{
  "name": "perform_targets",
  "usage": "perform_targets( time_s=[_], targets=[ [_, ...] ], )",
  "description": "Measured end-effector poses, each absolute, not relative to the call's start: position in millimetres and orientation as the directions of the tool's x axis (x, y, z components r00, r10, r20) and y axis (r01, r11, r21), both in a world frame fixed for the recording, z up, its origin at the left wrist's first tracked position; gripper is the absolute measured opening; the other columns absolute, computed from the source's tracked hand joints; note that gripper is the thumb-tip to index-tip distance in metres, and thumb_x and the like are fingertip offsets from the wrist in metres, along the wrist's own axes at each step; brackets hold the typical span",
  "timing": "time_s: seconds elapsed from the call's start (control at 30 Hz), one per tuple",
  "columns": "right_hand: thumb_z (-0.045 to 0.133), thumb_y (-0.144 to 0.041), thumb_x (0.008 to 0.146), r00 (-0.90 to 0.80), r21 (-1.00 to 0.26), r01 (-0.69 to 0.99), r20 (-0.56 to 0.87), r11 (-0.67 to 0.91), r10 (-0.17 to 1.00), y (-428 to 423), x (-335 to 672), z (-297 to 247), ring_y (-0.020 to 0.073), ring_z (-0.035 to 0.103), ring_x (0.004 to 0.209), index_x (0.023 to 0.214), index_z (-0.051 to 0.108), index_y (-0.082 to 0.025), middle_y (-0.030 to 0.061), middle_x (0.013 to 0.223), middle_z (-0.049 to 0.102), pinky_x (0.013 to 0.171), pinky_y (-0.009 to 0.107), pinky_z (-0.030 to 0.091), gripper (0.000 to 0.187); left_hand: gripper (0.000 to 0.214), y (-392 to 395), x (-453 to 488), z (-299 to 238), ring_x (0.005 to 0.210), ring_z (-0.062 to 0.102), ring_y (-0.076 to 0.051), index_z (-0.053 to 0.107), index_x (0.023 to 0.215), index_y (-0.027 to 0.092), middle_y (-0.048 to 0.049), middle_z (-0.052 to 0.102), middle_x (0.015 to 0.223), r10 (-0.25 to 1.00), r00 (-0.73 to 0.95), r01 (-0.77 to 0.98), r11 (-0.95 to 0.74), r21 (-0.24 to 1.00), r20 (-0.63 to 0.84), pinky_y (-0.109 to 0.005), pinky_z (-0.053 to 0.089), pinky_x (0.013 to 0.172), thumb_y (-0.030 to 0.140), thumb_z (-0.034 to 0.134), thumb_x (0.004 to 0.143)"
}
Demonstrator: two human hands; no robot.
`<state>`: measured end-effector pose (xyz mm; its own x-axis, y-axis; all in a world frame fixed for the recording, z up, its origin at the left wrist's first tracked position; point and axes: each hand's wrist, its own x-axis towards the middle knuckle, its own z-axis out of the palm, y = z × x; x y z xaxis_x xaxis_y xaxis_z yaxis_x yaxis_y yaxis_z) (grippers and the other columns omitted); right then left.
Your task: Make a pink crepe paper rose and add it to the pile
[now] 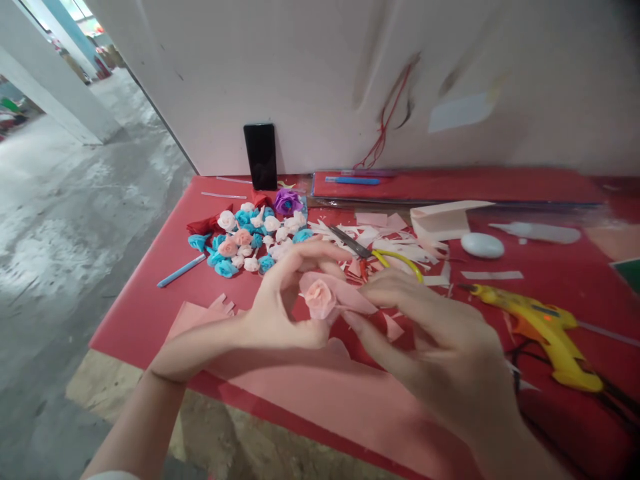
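A pink paper rose is between my two hands above the red table. My left hand curls around the flower, its thumb and fingers closed on the base. With thumb and fingers pinched, my right hand holds the loose end of the rose's paper strip, which stretches to the right from the bloom. Below my hands lies a large sheet of pink paper. Just beyond them, scissors with yellow handles rest on white and pink paper scraps.
Finished paper flowers in blue, white and pink are heaped at left, with a purple rose behind. A phone leans on the wall. At right lie a yellow glue gun, a white oval object and a bottle.
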<state>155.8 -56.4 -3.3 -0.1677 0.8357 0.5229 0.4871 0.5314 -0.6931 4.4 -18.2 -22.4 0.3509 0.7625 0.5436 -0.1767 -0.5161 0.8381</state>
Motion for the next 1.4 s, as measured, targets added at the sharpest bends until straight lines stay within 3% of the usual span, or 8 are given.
perform_targets(
  time_s=[0.17, 0.33, 0.5, 0.8, 1.07, 1.17, 1.27, 1.4],
  targets=[
    [0.056, -0.017, 0.085, -0.305, -0.516, 0.584, 0.576, 0.626, 0.759, -59.2, 163.7, -1.3, 0.0161, 0.059, 0.063, 0.075, 0.058, -0.022, 0.0003, 0.067, 0.065, 0.061, 0.031, 0.047, 0.012, 0.032, -14.6, 0.9, -16.8, 0.078, 0.059, -0.018, 0.054, 0.102, 0.023, -0.0014, 0.061, 0.071, 0.668, 0.438, -0.081, -0.638, 0.766, 0.602, -0.035, 0.045, 0.076, 0.011, 0.055, 0.073],
    [0.055, -0.015, 0.083, -0.332, -0.507, 0.598, 0.549, 0.621, 0.767, -60.3, 165.9, -3.3, 0.0180, 0.061, 0.064, 0.076, 0.061, -0.021, 0.0023, 0.070, 0.068, 0.059, 0.033, 0.047, 0.012, 0.043, -8.7, -3.6, -13.5, 0.071, 0.058, -0.018, 0.057, 0.104, 0.023, -0.0007, 0.062, 0.068, 0.582, 0.573, -0.080, -0.662, 0.745, 0.578, -0.034, 0.047, 0.067, 0.005, 0.052, 0.066],
    [0.054, -0.012, 0.082, -0.319, -0.574, 0.558, 0.518, 0.599, 0.794, -61.4, 167.4, -3.6, 0.0181, 0.063, 0.067, 0.069, 0.060, -0.021, 0.0022, 0.069, 0.068, 0.055, 0.030, 0.047, 0.017, 0.045, -8.0, -3.7, -11.6, 0.076, 0.055, -0.019, 0.059, 0.102, 0.021, -0.0009, 0.061, 0.067, 0.548, 0.583, -0.091, -0.689, 0.719, 0.600, -0.034, 0.049, 0.075, 0.001, 0.050, 0.062],
    [0.055, -0.012, 0.077, -0.295, -0.834, 0.411, 0.261, 0.369, 0.919, -55.2, 167.8, 3.2, 0.0134, 0.063, 0.059, 0.063, 0.062, -0.021, -0.0029, 0.060, 0.065, 0.052, 0.020, 0.048, 0.019, 0.039, -7.0, -5.7, -11.5, 0.074, 0.055, -0.013, 0.057, 0.096, 0.018, 0.0019, 0.061, 0.069, 0.446, 0.600, -0.061, -0.802, 0.594, 0.664, -0.035, 0.051, 0.088, 0.000, 0.048, 0.063],
    [0.056, -0.022, 0.076, -0.403, -0.968, 0.225, 0.008, 0.107, 0.915, -48.2, 175.2, -2.3, 0.0133, 0.059, 0.049, 0.059, 0.065, -0.021, -0.0022, 0.054, 0.063, 0.042, 0.020, 0.045, 0.020, 0.038, -0.6, -1.2, -17.5, 0.067, 0.058, -0.011, 0.056, 0.095, 0.022, 0.0041, 0.068, 0.074, 0.319, 0.547, -0.152, -0.871, 0.467, 0.774, -0.027, 0.054, 0.077, 0.004, 0.050, 0.062],
    [0.054, -0.016, 0.076, -0.441, -0.974, 0.176, 0.051, 0.142, 0.896, -46.9, 174.5, -4.8, 0.0125, 0.061, 0.050, 0.067, 0.068, -0.021, -0.0035, 0.055, 0.065, 0.042, 0.018, 0.045, 0.018, 0.034, 0.6, -0.2, -22.2, 0.068, 0.059, -0.012, 0.056, 0.095, 0.021, 0.0031, 0.068, 0.072, 0.312, 0.495, -0.149, -0.889, 0.432, 0.811, -0.029, 0.053, 0.078, 0.006, 0.054, 0.063],
    [0.054, -0.009, 0.077, -0.408, -0.917, 0.219, 0.225, 0.334, 0.885, -47.5, 172.4, -3.4, 0.0118, 0.065, 0.057, 0.072, 0.069, -0.023, -0.0044, 0.063, 0.069, 0.050, 0.017, 0.051, 0.021, 0.029, -0.4, 0.0, -24.8, 0.069, 0.058, -0.012, 0.056, 0.092, 0.020, 0.0026, 0.066, 0.068, 0.350, 0.472, -0.144, -0.875, 0.463, 0.809, -0.030, 0.053, 0.077, 0.008, 0.057, 0.067],
    [0.051, -0.011, 0.084, -0.361, -0.645, 0.458, 0.494, 0.612, 0.791, -54.3, 172.0, 1.4, 0.0157, 0.068, 0.076, 0.082, 0.066, -0.020, 0.0013, 0.079, 0.072, 0.068, 0.024, 0.055, 0.018, 0.029, -2.7, 0.4, -25.3, 0.071, 0.059, -0.013, 0.058, 0.094, 0.019, 0.0008, 0.065, 0.072, 0.399, 0.458, -0.125, -0.856, 0.502, 0.794, -0.032, 0.053, 0.075, 0.007, 0.059, 0.067]
  ],
)
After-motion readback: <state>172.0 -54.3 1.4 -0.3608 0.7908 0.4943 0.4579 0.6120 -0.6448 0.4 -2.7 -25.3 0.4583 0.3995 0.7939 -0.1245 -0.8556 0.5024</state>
